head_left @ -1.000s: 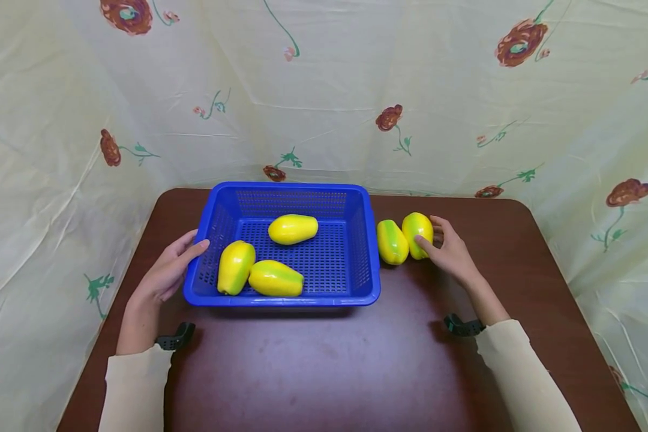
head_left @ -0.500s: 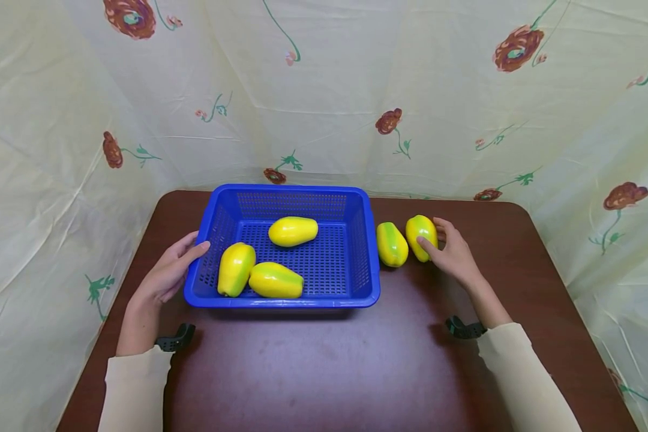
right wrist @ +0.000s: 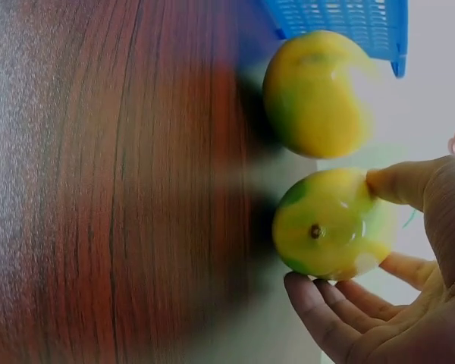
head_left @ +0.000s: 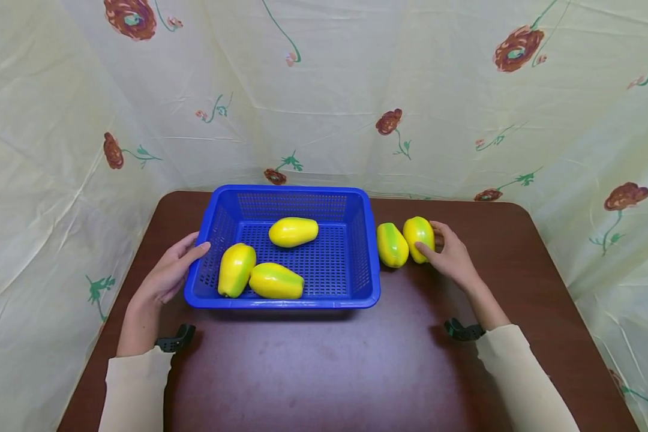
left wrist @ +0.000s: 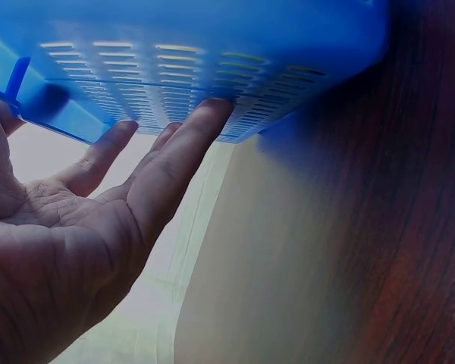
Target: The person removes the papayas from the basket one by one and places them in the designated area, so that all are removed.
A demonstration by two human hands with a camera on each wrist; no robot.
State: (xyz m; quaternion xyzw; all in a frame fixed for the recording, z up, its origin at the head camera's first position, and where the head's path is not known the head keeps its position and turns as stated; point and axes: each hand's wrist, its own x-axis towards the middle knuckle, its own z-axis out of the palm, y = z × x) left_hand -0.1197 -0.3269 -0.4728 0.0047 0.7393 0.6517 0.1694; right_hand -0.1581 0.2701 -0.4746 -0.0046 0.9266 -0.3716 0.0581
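A blue plastic basket (head_left: 324, 302) sits on the table with three yellow-green papayas inside: one papaya (head_left: 293, 232) near the back, one papaya (head_left: 236, 270) at the left and one papaya (head_left: 276, 281) at the front. My left hand (head_left: 170, 270) holds the basket's left side, thumb over the rim; in the left wrist view its fingers (left wrist: 186, 144) touch the slotted outer wall. Right of the basket, my right hand (head_left: 450, 255) grips a papaya (right wrist: 330, 224) between thumb and fingers. Another papaya (head_left: 392, 245) lies between it and the basket.
The brown wooden table (head_left: 302, 372) has rounded back corners. A pale flowered curtain (head_left: 324, 90) hangs behind it and along both sides. A black band (head_left: 177, 339) is on the left wrist, another black band (head_left: 463, 330) on the right.
The gripped papaya shifted slightly right, away from its neighbour, then back left with my right hand. My left hand and the basket stay put.
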